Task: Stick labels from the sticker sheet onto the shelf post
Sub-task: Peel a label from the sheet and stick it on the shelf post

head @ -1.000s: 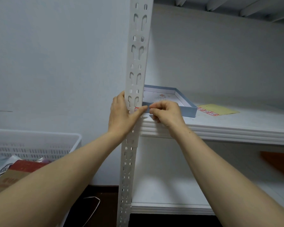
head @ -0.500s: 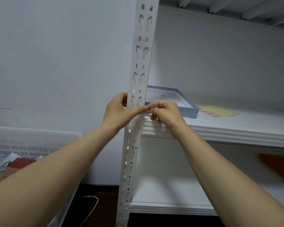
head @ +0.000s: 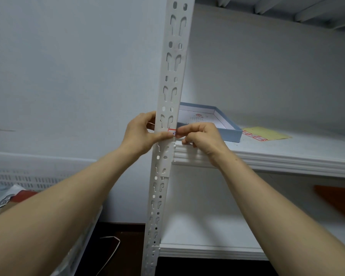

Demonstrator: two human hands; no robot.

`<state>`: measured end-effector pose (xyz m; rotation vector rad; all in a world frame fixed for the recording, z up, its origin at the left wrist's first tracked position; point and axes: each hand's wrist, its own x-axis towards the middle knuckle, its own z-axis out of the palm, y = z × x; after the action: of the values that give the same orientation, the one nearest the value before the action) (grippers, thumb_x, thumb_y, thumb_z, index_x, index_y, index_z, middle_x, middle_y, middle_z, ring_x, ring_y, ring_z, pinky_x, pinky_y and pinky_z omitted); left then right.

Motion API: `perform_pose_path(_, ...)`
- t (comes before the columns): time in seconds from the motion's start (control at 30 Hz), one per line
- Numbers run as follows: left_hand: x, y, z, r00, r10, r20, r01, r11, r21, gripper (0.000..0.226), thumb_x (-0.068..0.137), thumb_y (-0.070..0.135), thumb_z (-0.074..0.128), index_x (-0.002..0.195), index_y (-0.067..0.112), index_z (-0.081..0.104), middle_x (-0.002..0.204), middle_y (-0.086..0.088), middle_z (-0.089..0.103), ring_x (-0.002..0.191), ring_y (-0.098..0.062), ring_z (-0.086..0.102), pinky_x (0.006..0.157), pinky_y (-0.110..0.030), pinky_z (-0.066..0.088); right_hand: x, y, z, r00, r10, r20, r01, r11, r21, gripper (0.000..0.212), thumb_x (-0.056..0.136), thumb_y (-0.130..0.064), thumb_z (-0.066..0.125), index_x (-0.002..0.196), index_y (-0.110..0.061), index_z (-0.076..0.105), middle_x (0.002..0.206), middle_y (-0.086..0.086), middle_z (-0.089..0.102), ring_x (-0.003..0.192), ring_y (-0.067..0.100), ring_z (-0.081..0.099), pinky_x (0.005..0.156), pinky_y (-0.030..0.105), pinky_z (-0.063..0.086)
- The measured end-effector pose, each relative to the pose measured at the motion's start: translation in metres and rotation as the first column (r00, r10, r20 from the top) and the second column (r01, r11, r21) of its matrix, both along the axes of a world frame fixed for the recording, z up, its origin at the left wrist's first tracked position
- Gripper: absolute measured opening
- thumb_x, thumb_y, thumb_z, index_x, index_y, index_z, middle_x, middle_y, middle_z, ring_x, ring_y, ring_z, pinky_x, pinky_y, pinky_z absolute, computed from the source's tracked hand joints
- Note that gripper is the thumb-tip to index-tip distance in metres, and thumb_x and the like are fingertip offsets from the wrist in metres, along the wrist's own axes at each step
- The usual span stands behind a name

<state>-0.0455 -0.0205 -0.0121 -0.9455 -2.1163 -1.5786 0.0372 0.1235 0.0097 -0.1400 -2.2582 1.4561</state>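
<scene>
Where right hand (head: 202, 137) pinches the half-hidden label (head: 172, 131), left hand (head: 140, 133) grips the post (head: 172, 76).

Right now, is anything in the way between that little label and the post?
Nothing visible. The red-edged label lies against the shelf post; the left hand grips the post beside it, and the right hand pinches the label's right end.

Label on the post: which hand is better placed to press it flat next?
Left, probably. The left hand grips the post, thumb across its face beside the label; the right hand pinches the label's end, so it's busy.
</scene>
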Motion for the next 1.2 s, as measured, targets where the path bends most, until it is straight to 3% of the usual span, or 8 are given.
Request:
perform_pose_path(0.13, 0.001, -0.012, 0.006, 0.989, -0.130, 0.073, 0.130, 0.991, 0.005, 0.033, 0.075, 0.012, 0.077, 0.106, 0.021, 0.068, 0.101, -0.005, 0.072, 0.076, -0.004, 0.063, 0.072, -0.012, 0.051, 0.002, 0.000, -0.001, 1.000, 0.005, -0.008, -0.005, 0.999, -0.033, 0.030, 0.077, 0.009, 0.051, 0.094, -0.005, 0.071, 0.081, 0.005, 0.069, 0.062, 0.010, 0.055, 0.044, 0.006, 0.037)
perform_pose_path(0.2, 0.004, -0.007, 0.006, 0.990, -0.104, 0.094, 0.101, 0.994, 0.029, 0.030, 0.073, 0.020, 0.079, 0.101, 0.023, 0.068, 0.095, 0.001, 0.073, 0.076, -0.006, 0.064, 0.071, -0.017, 0.052, 0.002, 0.000, 0.000, 1.000, 0.001, -0.007, -0.001, 0.999, -0.041, 0.028, 0.078, 0.006, 0.051, 0.092, -0.009, 0.070, 0.080, 0.004, 0.069, 0.062, 0.012, 0.055, 0.044, 0.007, 0.037)
perform_pose_path(0.3, 0.003, 0.001, 0.005, 0.996, 0.038, 0.084, -0.041, 0.999, 0.034, 0.037, 0.064, 0.031, 0.085, 0.095, 0.023, 0.067, 0.088, 0.003, 0.071, 0.075, -0.011, 0.065, 0.072, -0.024, 0.054, 0.001, 0.000, 0.000, 1.000, -0.012, -0.005, 0.012, 0.999, -0.034, 0.027, 0.079, 0.004, 0.052, 0.092, -0.010, 0.071, 0.079, 0.003, 0.069, 0.064, 0.013, 0.056, 0.045, 0.008, 0.037)
perform_pose_path(0.5, 0.007, -0.011, 0.010, 0.941, -0.239, 0.241, 0.190, 0.959, 0.210, 0.009, 0.086, 0.013, 0.066, 0.086, 0.022, 0.070, 0.076, 0.008, 0.071, 0.069, -0.002, 0.066, 0.065, -0.017, 0.053, 0.002, -0.003, 0.001, 0.996, 0.064, -0.066, -0.068, 0.996, -0.059, 0.028, 0.078, -0.010, 0.073, 0.105, -0.006, 0.066, 0.080, 0.000, 0.067, 0.052, -0.004, 0.059, 0.045, 0.006, 0.039)
perform_pose_path(0.67, 0.014, -0.009, 0.016, 0.896, -0.242, 0.372, 0.123, 0.941, 0.316, 0.030, 0.092, 0.010, 0.040, 0.083, 0.010, 0.068, 0.081, 0.006, 0.069, 0.072, -0.008, 0.062, 0.058, -0.016, 0.054, -0.013, -0.012, 0.001, 0.992, 0.046, -0.117, -0.032, 0.992, 0.120, 0.023, 0.084, -0.008, 0.067, 0.106, -0.003, 0.067, 0.073, -0.004, 0.065, 0.052, -0.007, 0.059, 0.050, 0.008, 0.043)
perform_pose_path(0.8, 0.015, -0.010, 0.016, 0.896, -0.243, 0.373, 0.113, 0.935, 0.337, 0.034, 0.093, 0.013, 0.039, 0.077, 0.019, 0.068, 0.074, 0.006, 0.066, 0.064, -0.002, 0.061, 0.058, -0.017, 0.054, -0.023, -0.009, -0.009, 0.990, -0.026, -0.139, 0.062, 0.964, 0.258, 0.025, 0.083, -0.021, 0.068, 0.106, -0.012, 0.069, 0.093, 0.002, 0.073, 0.085, 0.014, 0.069, 0.083, 0.039, 0.055)
perform_pose_path(0.87, 0.016, -0.009, 0.016, 0.894, -0.250, 0.372, 0.117, 0.931, 0.345, 0.034, 0.093, 0.013, 0.039, 0.079, 0.018, 0.069, 0.074, 0.005, 0.067, 0.062, -0.002, 0.061, 0.058, -0.016, 0.054, -0.022, -0.006, -0.006, 0.994, 0.019, -0.108, 0.007, 0.973, 0.231, 0.023, 0.082, -0.019, 0.069, 0.104, -0.012, 0.069, 0.096, 0.005, 0.074, 0.089, 0.017, 0.069, 0.089, 0.043, 0.054)
perform_pose_path(1.2, 0.018, -0.006, 0.013, 0.900, -0.245, 0.361, 0.102, 0.923, 0.372, 0.034, 0.093, 0.013, 0.039, 0.077, 0.018, 0.068, 0.076, 0.003, 0.065, 0.060, 0.000, 0.061, 0.055, -0.014, 0.053, -0.025, -0.003, -0.008, 0.996, 0.001, -0.091, 0.030, 0.943, 0.332, 0.038, 0.074, -0.019, 0.077, 0.109, -0.011, 0.065, 0.095, 0.000, 0.070, 0.074, 0.012, 0.057, 0.085, 0.041, 0.053)
